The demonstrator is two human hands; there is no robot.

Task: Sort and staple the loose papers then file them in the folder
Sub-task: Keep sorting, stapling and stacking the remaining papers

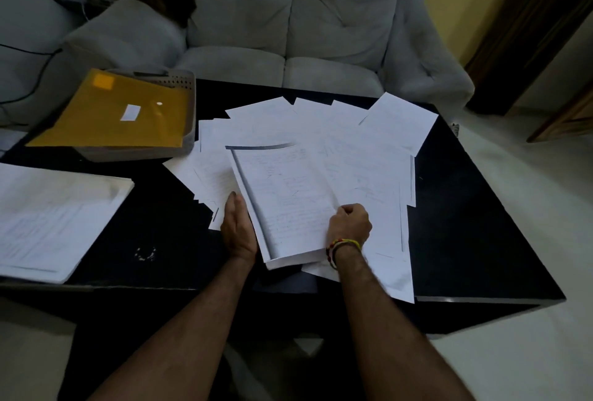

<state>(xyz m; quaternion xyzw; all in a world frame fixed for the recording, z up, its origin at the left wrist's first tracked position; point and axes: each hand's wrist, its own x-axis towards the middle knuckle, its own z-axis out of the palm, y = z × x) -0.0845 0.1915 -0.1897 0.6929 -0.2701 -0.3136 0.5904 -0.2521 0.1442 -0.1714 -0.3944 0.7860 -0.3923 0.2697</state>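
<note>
Several loose white sheets (362, 131) lie fanned across the middle of the black table (465, 208). On top of them sits a gathered stack of handwritten papers (282, 195). My left hand (238, 230) lies with straight fingers against the stack's left edge. My right hand (349, 224) has its fingers curled and pinches the stack's right edge near the bottom. A yellow folder (118, 115) rests on a grey tray (189, 96) at the table's back left. No stapler shows.
Another pile of white papers (54, 217) lies at the table's left edge. A grey sofa (288, 15) stands behind the table. Cables and a small shelf sit at the far left. Pale floor (529, 208) lies to the right.
</note>
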